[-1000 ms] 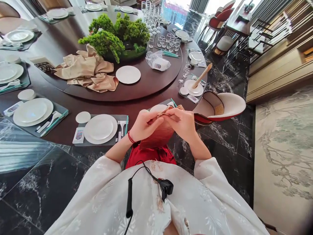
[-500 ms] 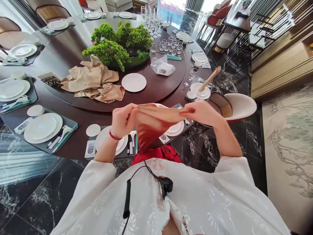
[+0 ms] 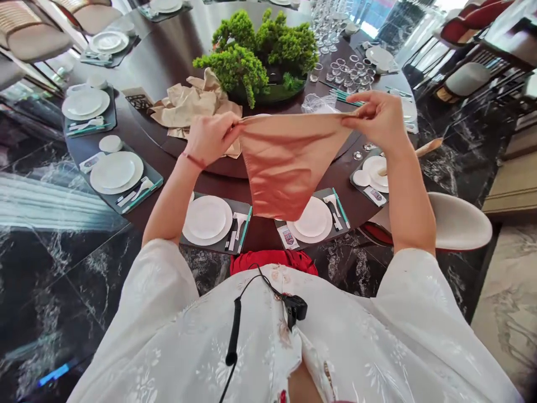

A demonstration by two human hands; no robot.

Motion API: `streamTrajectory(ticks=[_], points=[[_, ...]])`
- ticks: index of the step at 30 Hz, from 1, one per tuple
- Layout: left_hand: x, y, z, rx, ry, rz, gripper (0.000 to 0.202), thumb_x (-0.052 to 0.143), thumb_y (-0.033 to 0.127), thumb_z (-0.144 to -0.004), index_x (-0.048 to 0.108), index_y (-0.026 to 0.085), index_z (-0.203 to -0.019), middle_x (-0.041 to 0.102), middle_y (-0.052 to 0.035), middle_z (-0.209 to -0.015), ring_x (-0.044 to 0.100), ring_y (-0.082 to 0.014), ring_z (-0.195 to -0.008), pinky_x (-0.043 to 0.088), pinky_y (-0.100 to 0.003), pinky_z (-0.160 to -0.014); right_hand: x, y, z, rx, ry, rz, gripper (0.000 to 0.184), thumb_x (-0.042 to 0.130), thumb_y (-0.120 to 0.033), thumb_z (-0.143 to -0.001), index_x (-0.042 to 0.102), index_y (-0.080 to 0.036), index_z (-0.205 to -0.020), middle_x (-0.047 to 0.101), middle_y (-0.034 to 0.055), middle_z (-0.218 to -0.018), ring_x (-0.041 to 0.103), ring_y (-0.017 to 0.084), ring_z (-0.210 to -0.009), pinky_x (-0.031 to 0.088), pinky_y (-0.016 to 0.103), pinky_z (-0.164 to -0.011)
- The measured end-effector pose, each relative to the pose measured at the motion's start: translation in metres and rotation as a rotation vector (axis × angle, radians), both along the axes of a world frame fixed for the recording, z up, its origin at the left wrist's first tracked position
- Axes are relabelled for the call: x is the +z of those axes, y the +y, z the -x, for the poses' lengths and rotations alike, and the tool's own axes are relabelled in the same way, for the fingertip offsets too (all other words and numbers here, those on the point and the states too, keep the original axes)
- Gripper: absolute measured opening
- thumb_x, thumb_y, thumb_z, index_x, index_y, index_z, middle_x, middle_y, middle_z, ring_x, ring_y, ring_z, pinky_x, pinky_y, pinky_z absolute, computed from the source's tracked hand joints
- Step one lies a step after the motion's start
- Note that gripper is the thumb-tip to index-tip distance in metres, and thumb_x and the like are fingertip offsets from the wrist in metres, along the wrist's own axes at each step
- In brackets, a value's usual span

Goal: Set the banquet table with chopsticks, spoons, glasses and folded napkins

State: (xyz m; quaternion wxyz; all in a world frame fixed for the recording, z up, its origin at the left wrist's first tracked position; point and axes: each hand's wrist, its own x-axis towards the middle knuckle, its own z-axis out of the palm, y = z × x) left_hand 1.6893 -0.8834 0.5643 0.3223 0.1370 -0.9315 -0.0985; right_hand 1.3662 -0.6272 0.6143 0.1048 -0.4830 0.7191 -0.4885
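A tan cloth napkin [image 3: 293, 162] hangs stretched between my hands, its top edge taut and its lower part narrowing over the table edge. My left hand [image 3: 213, 134] pinches the upper left corner, fingers closed. At the upper right corner, my right hand [image 3: 377, 117] grips the cloth between thumb and fingers. Behind my left hand lies a heap of crumpled tan napkins [image 3: 188, 101] on the turntable. Under the napkin's lower end are two place settings, one with a white plate [image 3: 207, 218] and the other with a white plate [image 3: 311, 218] partly covered by the cloth.
A green miniature tree centrepiece [image 3: 251, 50] stands mid-table. Small glasses [image 3: 352, 73] and tall stemware [image 3: 329, 28] are grouped behind my right hand. A rolled napkin [image 3: 430, 147] rises from the right setting. A white chair [image 3: 459, 221] stands at the right.
Both hands have risen and moved farther from my body, also spreading apart. The napkin is now pulled wider and hangs more openly. The view has shifted, so the table appears farther right.
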Motion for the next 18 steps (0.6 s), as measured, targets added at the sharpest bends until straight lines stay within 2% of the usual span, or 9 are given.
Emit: streamTrajectory(ticks=[1,3,5,8,10,12,14,16,18], points=[[-0.001,-0.013,0.014,0.015,-0.04,-0.033,0.024,0.061,0.04,-0.097,0.067,0.02,-0.087,0.048,0.0033,-0.058,0.042,-0.016,-0.056,0.037,-0.029,-0.064,-0.003,-0.018,0.016,-0.009,0.046,-0.056,0.039,0.093,-0.016,-0.07,0.077,-0.008,-0.105,0.073,-0.0019,-0.068,0.053,0.002,-0.05,0.036,0.02,-0.051],[-0.003,-0.04,0.045,0.009,-0.047,-0.139,0.015,0.069,0.035,-0.09,0.066,0.023,-0.082,0.049,0.0036,-0.058,0.044,-0.0179,-0.058,0.043,-0.03,-0.071,-0.008,-0.054,0.045,-0.025,0.157,-0.117,0.031,0.089,-0.019,-0.073,0.076,-0.002,-0.095,0.072,-0.0018,-0.066,0.048,0.0,-0.045,0.034,0.019,-0.048],[-0.003,-0.066,0.074,0.004,0.013,-0.216,0.013,0.072,0.03,-0.086,0.065,0.025,-0.077,0.046,0.0045,-0.055,0.047,-0.0194,-0.059,0.047,-0.032,-0.075,-0.012,-0.089,0.067,-0.032,0.19,-0.088,0.025,0.087,-0.017,-0.075,0.071,-0.001,-0.084,0.066,-0.0068,-0.06,0.045,-0.002,-0.042,0.032,0.016,-0.046],[0.003,-0.097,0.107,0.059,0.121,-0.219,0.018,0.072,0.028,-0.085,0.06,0.031,-0.073,0.04,0.0049,-0.052,0.042,-0.0221,-0.056,0.046,-0.036,-0.068,-0.01,-0.129,0.082,-0.015,-0.067,-0.015,0.012,0.069,-0.006,-0.089,0.059,-0.009,-0.095,0.056,-0.0155,-0.061,0.046,-0.003,-0.038,0.031,0.012,-0.044],[0.009,-0.106,0.117,0.088,0.291,-0.225,0.023,0.07,0.035,-0.091,0.055,0.032,-0.074,0.034,0.0057,-0.054,0.036,-0.02,-0.053,0.04,-0.034,-0.06,-0.006,-0.144,0.081,0.074,-0.246,0.08,0.013,0.057,-0.009,-0.097,0.049,-0.017,-0.102,0.057,-0.0143,-0.074,0.052,-0.004,-0.043,0.036,0.01,-0.047],[0.01,-0.101,0.115,0.068,0.506,-0.254,0.028,0.061,0.048,-0.1,0.053,0.029,-0.08,0.029,0.006,-0.058,0.033,-0.0158,-0.052,0.032,-0.031,-0.056,-0.005,-0.148,0.074,0.213,-0.264,0.248,0.015,0.061,-0.021,-0.099,0.047,-0.022,-0.101,0.057,-0.0106,-0.089,0.059,-0.004,-0.058,0.046,0.009,-0.056],[0.0,-0.084,0.099,0.039,0.651,-0.281,0.034,0.054,0.059,-0.102,0.052,0.028,-0.087,0.028,0.006,-0.06,0.032,-0.0136,-0.052,0.026,-0.031,-0.053,-0.015,-0.139,0.061,0.277,-0.175,0.419,0.026,0.072,-0.038,-0.095,0.051,-0.022,-0.099,0.058,-0.0064,-0.095,0.063,-0.001,-0.071,0.053,0.012,-0.065],[-0.026,-0.058,0.074,0.06,0.659,-0.294,0.038,0.055,0.062,-0.1,0.053,0.027,-0.085,0.029,0.0063,-0.056,0.029,-0.0135,-0.051,0.026,-0.033,-0.054,-0.039,-0.119,0.044,0.224,-0.08,0.494,0.034,0.076,-0.051,-0.09,0.06,-0.022,-0.098,0.064,-0.0016,-0.095,0.066,0.006,-0.079,0.06,0.019,-0.072],[-0.068,-0.029,0.046,0.084,0.594,-0.324,0.04,0.061,0.059,-0.098,0.053,0.026,-0.077,0.03,0.0064,-0.051,0.027,-0.0129,-0.049,0.026,-0.033,-0.053,-0.081,-0.092,0.025,0.148,-0.018,0.422,0.037,0.071,-0.058,-0.092,0.069,-0.021,-0.095,0.071,0.0023,-0.095,0.07,0.014,-0.084,0.063,0.03,-0.081]])
